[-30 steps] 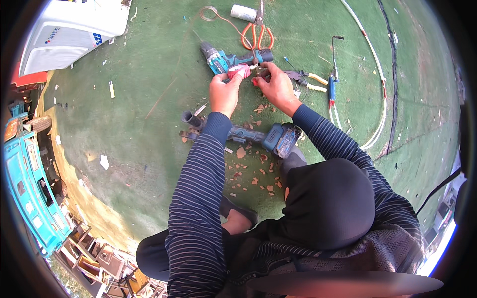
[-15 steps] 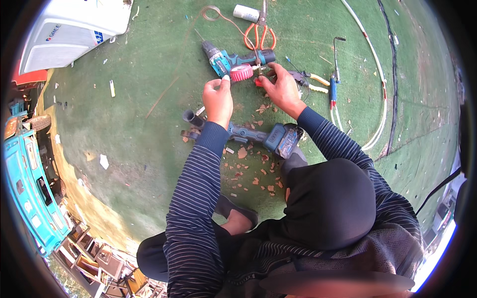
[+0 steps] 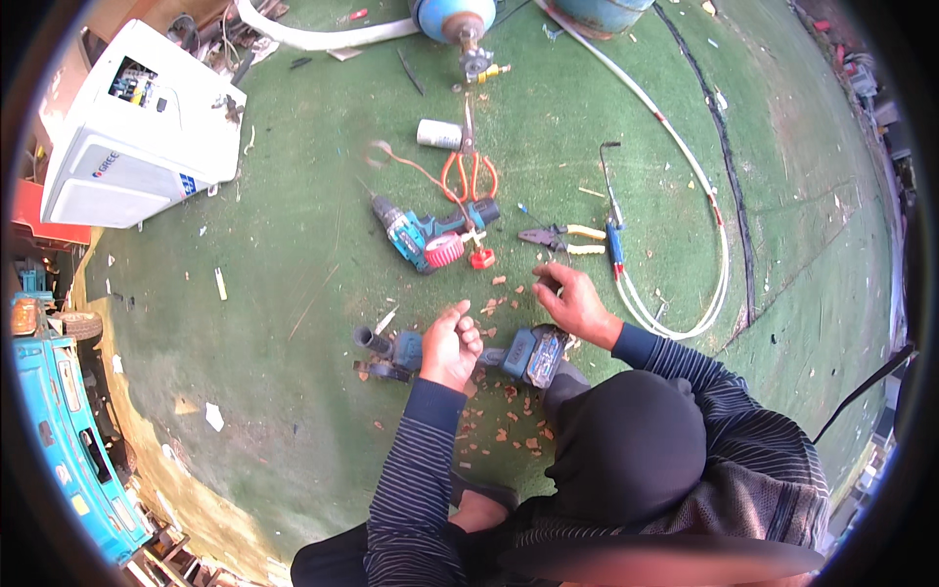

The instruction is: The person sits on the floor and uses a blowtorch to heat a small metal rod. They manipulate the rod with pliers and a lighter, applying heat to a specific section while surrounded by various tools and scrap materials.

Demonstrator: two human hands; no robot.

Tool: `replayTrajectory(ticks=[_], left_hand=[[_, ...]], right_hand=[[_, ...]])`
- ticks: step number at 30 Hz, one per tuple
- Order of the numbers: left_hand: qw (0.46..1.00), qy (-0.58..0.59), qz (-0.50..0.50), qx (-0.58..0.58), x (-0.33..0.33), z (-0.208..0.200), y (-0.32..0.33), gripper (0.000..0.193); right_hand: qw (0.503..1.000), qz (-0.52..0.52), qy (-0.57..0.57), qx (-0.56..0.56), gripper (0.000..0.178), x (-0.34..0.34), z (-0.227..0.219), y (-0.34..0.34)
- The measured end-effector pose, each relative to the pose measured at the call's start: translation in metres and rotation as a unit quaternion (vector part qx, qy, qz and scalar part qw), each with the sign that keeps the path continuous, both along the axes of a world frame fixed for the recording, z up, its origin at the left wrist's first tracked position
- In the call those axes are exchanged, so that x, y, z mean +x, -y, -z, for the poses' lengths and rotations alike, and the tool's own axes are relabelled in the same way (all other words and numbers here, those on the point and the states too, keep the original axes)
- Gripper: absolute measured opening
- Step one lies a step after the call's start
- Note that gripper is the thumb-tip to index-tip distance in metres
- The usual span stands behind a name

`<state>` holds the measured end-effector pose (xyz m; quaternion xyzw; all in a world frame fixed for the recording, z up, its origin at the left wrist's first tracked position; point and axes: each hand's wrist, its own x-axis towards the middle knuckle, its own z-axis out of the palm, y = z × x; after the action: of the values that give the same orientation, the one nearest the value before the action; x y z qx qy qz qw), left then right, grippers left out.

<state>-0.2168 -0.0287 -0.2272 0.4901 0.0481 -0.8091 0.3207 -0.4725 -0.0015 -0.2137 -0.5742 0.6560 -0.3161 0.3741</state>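
Observation:
My left hand (image 3: 453,347) is held over a blue-grey cordless angle grinder (image 3: 533,354), its fingers curled in and nothing visible in them. To its right, my right hand (image 3: 579,305) hovers with fingers bent and apart, holding nothing. Beyond both hands, a pink-rimmed round gauge (image 3: 445,250) with a red valve knob (image 3: 482,258) rests against a teal cordless drill (image 3: 409,235). From the gauge runs a thin copper-coloured tube (image 3: 411,168). Pliers (image 3: 562,238) with yellow handles lie past my right hand, near a blue-handled torch (image 3: 615,245).
Orange-handled scissors (image 3: 469,171) and a white can (image 3: 440,133) lie beyond the drill. A gas cylinder (image 3: 455,18) stands farther off, a white air-conditioner unit (image 3: 137,147) at left. White hoses (image 3: 719,230) loop at right. Reddish chips (image 3: 501,434) litter the green floor covering.
Both hands have drawn back toward me from the gauge and its knob, which now lie untouched by the drill. The view has tilted up, bringing the gas cylinder into sight.

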Motion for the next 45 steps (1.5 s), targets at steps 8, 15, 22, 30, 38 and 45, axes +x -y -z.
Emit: replayTrajectory(ticks=[8,15,22,30,38,45], left_hand=[[0.998,0.047,0.005,-0.037,-0.013,-0.016,0.007,0.021],[0.954,0.168,0.204,-0.143,-0.052,-0.025,0.023,0.016],[0.711,0.391,0.324,-0.487,-0.15,-0.035,0.091,0.04],[0.488,0.566,0.456,-0.483,-0.198,0.002,0.189,0.082],[0.478,0.575,0.53,-0.401,-0.242,0.018,0.215,0.066],[0.476,0.579,0.549,-0.37,-0.254,0.031,0.225,0.076]], right_hand=[[0.998,-0.066,-0.014,0.02,0.03,-0.022,-0.006,0.021],[0.996,0.074,0.051,-0.022,0.074,-0.04,-0.013,0.204],[0.932,0.104,0.323,0.127,0.052,-0.056,-0.039,0.375],[0.849,0.052,0.505,0.149,0.026,-0.023,-0.011,0.402],[0.894,0.078,0.401,0.183,0.022,-0.042,-0.024,0.417],[0.895,-0.226,-0.353,-0.149,0.019,-0.033,-0.026,0.416]])
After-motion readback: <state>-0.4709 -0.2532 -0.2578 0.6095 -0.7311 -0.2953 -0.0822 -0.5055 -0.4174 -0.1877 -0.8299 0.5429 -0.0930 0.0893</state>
